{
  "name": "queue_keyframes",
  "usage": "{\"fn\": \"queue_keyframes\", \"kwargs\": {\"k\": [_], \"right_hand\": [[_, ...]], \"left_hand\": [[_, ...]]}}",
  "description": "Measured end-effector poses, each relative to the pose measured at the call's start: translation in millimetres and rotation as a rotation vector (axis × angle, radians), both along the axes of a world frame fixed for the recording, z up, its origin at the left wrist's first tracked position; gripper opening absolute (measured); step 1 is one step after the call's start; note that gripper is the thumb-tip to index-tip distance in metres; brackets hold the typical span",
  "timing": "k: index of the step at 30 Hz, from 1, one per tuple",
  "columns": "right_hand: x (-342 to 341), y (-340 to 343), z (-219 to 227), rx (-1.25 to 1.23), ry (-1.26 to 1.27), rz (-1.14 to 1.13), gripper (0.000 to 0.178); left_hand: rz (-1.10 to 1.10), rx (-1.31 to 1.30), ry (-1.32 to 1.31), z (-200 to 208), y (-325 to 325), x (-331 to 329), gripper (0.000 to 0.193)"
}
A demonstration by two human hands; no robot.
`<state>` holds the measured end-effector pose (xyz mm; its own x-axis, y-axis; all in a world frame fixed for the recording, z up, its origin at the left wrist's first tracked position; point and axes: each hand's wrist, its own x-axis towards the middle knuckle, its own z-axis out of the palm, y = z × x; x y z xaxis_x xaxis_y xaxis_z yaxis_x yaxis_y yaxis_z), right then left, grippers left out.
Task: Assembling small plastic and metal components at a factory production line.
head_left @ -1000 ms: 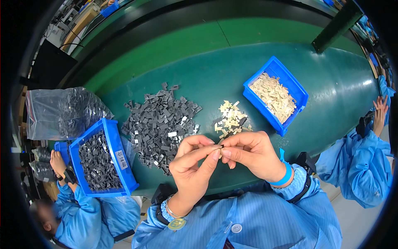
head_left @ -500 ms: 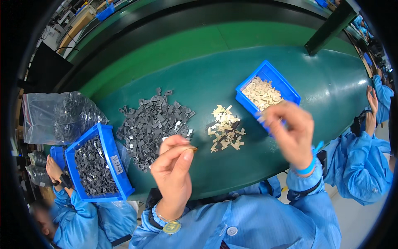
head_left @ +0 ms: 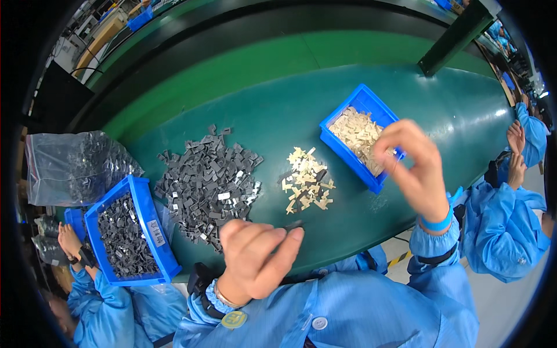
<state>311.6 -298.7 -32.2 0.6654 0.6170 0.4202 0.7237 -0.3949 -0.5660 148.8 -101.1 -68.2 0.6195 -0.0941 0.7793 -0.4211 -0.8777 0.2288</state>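
My left hand (head_left: 258, 258) is closed near the table's front edge, right of a heap of small dark grey plastic parts (head_left: 203, 180). Between its thumb and fingertips sits one dark grey plastic part (head_left: 295, 224). Over the right edge of a blue bin (head_left: 348, 159) hovers my right hand (head_left: 413, 159), its thumb and forefinger curled together in a pinch. Whatever those fingertips hold, if anything, is too small to make out. Small cream plastic pieces (head_left: 355, 132) fill part of that bin. Between the hands lies a small pile of cream pieces with some dark ones (head_left: 307, 180).
On the left a blue bin (head_left: 168, 246) holds more dark parts, with a clear plastic bag (head_left: 75, 165) behind it. Co-workers' hands (head_left: 69, 240) show at the left, and others (head_left: 515, 151) at the right. A dark green post (head_left: 455, 43) rises at the back right.
My left hand has moved right and nearer to me, and a dark grey part now shows at its fingertips. My right hand stays by the cream bin, its fingers curled closer.
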Motion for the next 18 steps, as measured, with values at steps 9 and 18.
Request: {"fn": "queue_keyframes", "kwargs": {"k": [9,18], "right_hand": [[-26.9,34.5,-7.2,0.062,0.657,0.656,0.008],[-31.6,38.6,-12.2,0.059,0.657,0.706,0.011]], "left_hand": [[-0.078,0.190,0.065,4.5,-8.7,-10.1,0.028],[-0.115,0.193,0.053,2.7,-6.6,-13.7,0.028]]}}
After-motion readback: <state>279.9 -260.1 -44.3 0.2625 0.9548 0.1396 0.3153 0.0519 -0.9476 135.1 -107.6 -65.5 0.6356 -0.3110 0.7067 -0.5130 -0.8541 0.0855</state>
